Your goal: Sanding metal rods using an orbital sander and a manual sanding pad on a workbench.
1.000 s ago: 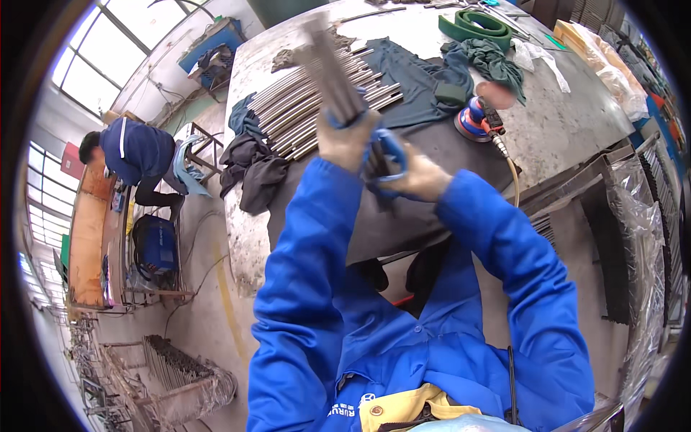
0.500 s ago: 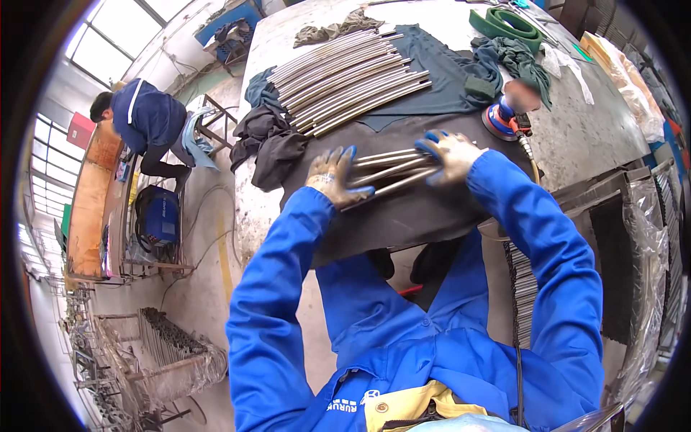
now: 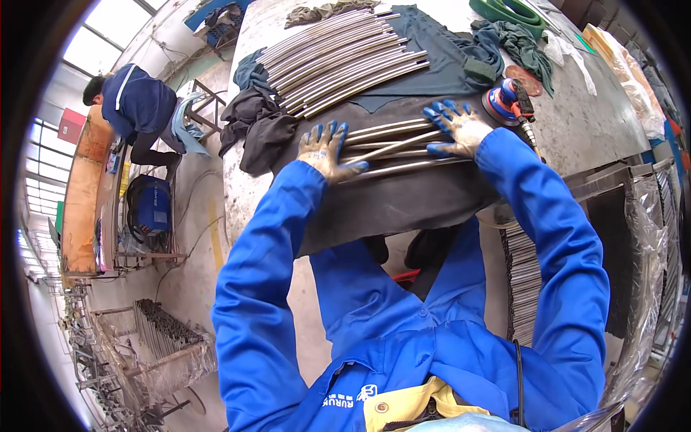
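Several shiny metal rods (image 3: 392, 153) lie on a black sheet (image 3: 389, 205) in front of me, one slanting across the others. My left hand (image 3: 324, 153), in a white glove with blue fingertips, rests against their left ends with its fingers spread. Gloved the same way, my right hand (image 3: 462, 131) is at their right ends, fingers also apart. Neither hand is wrapped around a rod. Farther back, a row of similar metal rods (image 3: 345, 61) lies side by side, partly on a dark green cloth (image 3: 439, 57).
Right of my right hand sits a blue and red sander (image 3: 504, 104) with a hose. A dark crumpled cloth (image 3: 263, 140) lies on the left of the metal table (image 3: 576, 133). Green belting (image 3: 511, 18) is at the back right. A co-worker (image 3: 140, 104) bends over at the far left.
Both hands have moved slightly away from me and spread their fingers. The rods between them have shifted farther back and lie more spread out. The sander is in the same place on the table.
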A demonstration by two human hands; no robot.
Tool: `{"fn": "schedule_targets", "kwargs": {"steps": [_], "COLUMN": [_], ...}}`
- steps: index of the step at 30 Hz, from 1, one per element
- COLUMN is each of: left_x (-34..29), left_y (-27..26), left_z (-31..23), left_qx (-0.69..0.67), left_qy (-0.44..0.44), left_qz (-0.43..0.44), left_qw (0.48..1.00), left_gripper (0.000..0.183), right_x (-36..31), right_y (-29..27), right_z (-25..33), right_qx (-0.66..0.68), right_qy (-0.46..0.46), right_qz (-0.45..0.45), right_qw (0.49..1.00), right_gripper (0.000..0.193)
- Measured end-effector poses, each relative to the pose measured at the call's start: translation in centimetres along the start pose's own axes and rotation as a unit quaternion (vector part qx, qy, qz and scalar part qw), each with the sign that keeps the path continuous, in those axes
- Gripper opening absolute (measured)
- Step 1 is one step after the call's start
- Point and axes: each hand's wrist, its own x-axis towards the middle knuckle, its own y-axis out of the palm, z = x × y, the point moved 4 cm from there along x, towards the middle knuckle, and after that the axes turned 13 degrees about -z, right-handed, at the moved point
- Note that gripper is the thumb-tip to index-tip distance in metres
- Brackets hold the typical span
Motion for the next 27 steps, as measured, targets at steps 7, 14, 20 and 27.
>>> {"fn": "schedule_targets", "kwargs": {"steps": [7,14,20,27], "left_x": [-1.7,-3.4,-0.3,-3.0], "left_y": [-2.1,-1.7,-0.5,-1.3], "left_z": [-0.3,-1.0,0.0,0.0], "left_qx": [-0.035,0.010,0.014,0.034], "left_qy": [0.063,0.082,0.060,0.124], "left_qz": [0.063,0.011,-0.023,0.031], "left_qw": [0.995,0.997,0.998,0.991], "left_gripper": [0.117,0.118,0.117,0.110], "right_x": [-3.9,-4.6,-1.5,-3.7], "right_y": [-2.2,-1.9,0.1,-1.2], "right_z": [2.4,3.5,1.4,2.3], "right_qx": [0.007,-0.040,0.000,0.019], "right_qy": [-0.059,-0.120,-0.072,-0.081], "right_qz": [0.061,-0.026,-0.049,0.028], "right_qw": [0.996,0.992,0.996,0.996], "right_gripper": [0.097,0.099,0.094,0.090]}}
